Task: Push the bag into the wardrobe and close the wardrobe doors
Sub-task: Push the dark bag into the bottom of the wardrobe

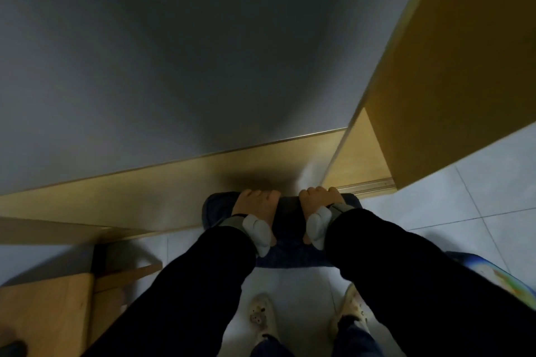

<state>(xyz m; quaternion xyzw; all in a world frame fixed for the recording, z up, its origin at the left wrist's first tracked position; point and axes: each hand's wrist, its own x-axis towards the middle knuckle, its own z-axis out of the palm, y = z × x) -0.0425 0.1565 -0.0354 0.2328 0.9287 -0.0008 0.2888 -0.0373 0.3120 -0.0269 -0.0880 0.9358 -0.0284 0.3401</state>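
A dark blue bag [290,258] lies on the tiled floor against the wardrobe's wooden base board [188,180]. My left hand [255,207] and my right hand [319,200] rest side by side on its top, fingers curled over the far edge. Both thumbs carry white wraps and both wrists grey straps. Above the base, a large grey wardrobe panel [174,52] fills the view. The right wardrobe door [464,66] stands open, showing its wood-coloured face. Between that door and the grey panel a narrow strip of the wardrobe's floor [362,151] shows.
A wooden piece of furniture [43,316] stands at lower left. A colourful object [504,278] lies at the right edge. My feet in pale slippers [261,316] stand on the white tiled floor [464,211] behind the bag.
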